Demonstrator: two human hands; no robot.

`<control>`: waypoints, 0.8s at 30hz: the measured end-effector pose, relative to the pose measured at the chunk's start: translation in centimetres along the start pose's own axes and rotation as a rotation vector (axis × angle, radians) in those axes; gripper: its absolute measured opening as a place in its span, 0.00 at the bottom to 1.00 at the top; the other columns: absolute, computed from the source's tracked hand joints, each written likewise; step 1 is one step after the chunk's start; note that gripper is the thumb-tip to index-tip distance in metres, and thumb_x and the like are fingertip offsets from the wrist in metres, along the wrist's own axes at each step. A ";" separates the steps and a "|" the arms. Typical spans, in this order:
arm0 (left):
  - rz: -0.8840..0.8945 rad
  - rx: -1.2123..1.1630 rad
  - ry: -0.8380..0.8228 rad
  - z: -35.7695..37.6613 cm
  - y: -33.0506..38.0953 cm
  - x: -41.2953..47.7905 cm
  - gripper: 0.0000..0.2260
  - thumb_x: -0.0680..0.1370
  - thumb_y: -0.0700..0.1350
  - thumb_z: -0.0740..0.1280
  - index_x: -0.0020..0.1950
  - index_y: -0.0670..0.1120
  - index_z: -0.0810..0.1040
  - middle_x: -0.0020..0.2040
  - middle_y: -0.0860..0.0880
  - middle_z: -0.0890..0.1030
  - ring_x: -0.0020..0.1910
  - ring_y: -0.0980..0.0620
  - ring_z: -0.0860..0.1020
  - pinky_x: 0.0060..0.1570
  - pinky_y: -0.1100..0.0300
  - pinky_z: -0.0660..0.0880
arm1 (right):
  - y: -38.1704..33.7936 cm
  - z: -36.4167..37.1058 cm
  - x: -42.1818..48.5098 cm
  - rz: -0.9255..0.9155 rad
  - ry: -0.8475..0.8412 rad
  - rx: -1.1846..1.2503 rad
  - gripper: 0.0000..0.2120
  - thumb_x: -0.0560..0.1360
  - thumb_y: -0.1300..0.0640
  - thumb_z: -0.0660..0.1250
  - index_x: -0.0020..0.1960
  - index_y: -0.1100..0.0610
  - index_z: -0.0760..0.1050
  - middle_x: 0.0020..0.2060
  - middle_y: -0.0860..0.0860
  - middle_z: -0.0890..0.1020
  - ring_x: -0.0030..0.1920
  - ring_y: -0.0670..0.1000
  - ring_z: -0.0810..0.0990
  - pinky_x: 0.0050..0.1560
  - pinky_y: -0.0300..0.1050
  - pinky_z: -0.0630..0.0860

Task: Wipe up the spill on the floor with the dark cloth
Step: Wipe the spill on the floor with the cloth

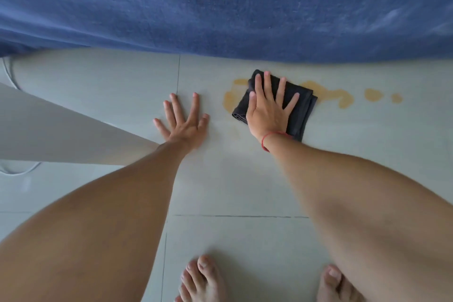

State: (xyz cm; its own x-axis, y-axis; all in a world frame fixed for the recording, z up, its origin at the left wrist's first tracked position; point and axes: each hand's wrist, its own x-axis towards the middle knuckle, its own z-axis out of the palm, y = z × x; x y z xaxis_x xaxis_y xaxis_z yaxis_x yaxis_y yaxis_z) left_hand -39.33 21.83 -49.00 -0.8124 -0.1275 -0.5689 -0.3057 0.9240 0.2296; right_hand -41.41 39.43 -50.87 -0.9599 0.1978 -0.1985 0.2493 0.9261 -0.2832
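A folded dark cloth lies on the pale tiled floor over the middle of an orange-yellow spill. The spill shows left of the cloth, right of it, and as two small drops further right. My right hand lies flat on the cloth, fingers spread, pressing it down; a red string circles that wrist. My left hand rests flat on the bare floor to the left of the cloth, fingers spread, holding nothing.
A blue rug fills the far side, its edge just beyond the spill. A pale beige panel slants in from the left, with a white cord under it. My bare feet are at the bottom.
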 end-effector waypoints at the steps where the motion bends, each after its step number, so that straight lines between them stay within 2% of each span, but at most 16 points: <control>1: -0.002 -0.001 0.008 0.1 0.0 0.0 0.27 0.81 0.61 0.45 0.76 0.63 0.34 0.76 0.49 0.27 0.76 0.49 0.29 0.71 0.39 0.32 | -0.7 0.2 0.3 -0.055 -0.013 -0.019 0.24 0.83 0.47 0.42 0.78 0.46 0.48 0.78 0.43 0.48 0.78 0.55 0.42 0.72 0.69 0.38; 5: -0.019 0.025 0.014 0.0 0.0 0.1 0.28 0.81 0.61 0.45 0.76 0.61 0.33 0.76 0.49 0.28 0.76 0.49 0.30 0.72 0.39 0.33 | -1.8 1.0 -0.9 -0.194 -0.045 -0.053 0.24 0.82 0.47 0.45 0.78 0.46 0.51 0.78 0.42 0.51 0.78 0.53 0.45 0.73 0.67 0.39; 8: -0.031 0.031 -0.002 -0.2 0.1 0.1 0.28 0.81 0.61 0.45 0.76 0.61 0.33 0.76 0.49 0.27 0.76 0.49 0.29 0.72 0.39 0.33 | -1.2 1.2 -4.2 -0.293 -0.034 -0.052 0.25 0.80 0.47 0.49 0.76 0.47 0.58 0.77 0.43 0.59 0.78 0.53 0.53 0.74 0.65 0.47; 10: -0.031 0.038 -0.015 -0.4 0.2 -0.1 0.28 0.81 0.62 0.44 0.76 0.61 0.33 0.76 0.49 0.27 0.76 0.49 0.30 0.72 0.39 0.34 | 0.7 1.1 -6.8 -0.373 -0.053 -0.062 0.25 0.79 0.46 0.50 0.75 0.48 0.61 0.75 0.45 0.63 0.77 0.55 0.58 0.74 0.62 0.51; 14: -0.027 0.035 -0.025 -0.7 0.2 -0.3 0.29 0.81 0.62 0.45 0.77 0.61 0.34 0.77 0.49 0.28 0.76 0.48 0.31 0.72 0.38 0.34 | 6.8 0.2 -9.4 -0.489 -0.072 -0.094 0.25 0.79 0.46 0.51 0.75 0.49 0.61 0.75 0.45 0.63 0.76 0.54 0.59 0.75 0.56 0.50; 18: -0.031 0.033 -0.025 -0.7 0.2 -0.4 0.28 0.81 0.61 0.45 0.77 0.61 0.34 0.77 0.49 0.28 0.76 0.49 0.30 0.72 0.39 0.34 | 7.1 -0.2 -8.4 -0.385 -0.044 -0.122 0.24 0.80 0.46 0.49 0.75 0.47 0.61 0.76 0.44 0.62 0.76 0.52 0.58 0.74 0.55 0.49; 21: -0.023 0.034 -0.024 -0.6 0.1 -0.3 0.28 0.81 0.61 0.45 0.77 0.61 0.34 0.76 0.49 0.28 0.76 0.49 0.30 0.71 0.38 0.34 | 4.6 0.0 -6.4 -0.249 -0.011 -0.141 0.24 0.80 0.46 0.47 0.76 0.45 0.58 0.77 0.44 0.58 0.77 0.52 0.54 0.74 0.61 0.47; 24: -0.019 0.024 -0.025 -0.5 0.0 -0.2 0.28 0.81 0.60 0.45 0.77 0.61 0.33 0.76 0.49 0.28 0.76 0.49 0.29 0.71 0.39 0.33 | 1.6 0.2 -3.3 -0.269 -0.059 -0.126 0.24 0.82 0.47 0.47 0.77 0.44 0.53 0.78 0.43 0.52 0.78 0.53 0.47 0.73 0.66 0.42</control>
State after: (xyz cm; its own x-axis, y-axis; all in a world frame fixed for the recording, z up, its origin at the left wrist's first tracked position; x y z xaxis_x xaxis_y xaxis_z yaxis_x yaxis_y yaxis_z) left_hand -39.45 21.69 -48.50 -0.7935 -0.1366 -0.5931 -0.3089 0.9301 0.1990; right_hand -37.78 40.18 -50.89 -0.9793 -0.0760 -0.1877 -0.0345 0.9760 -0.2148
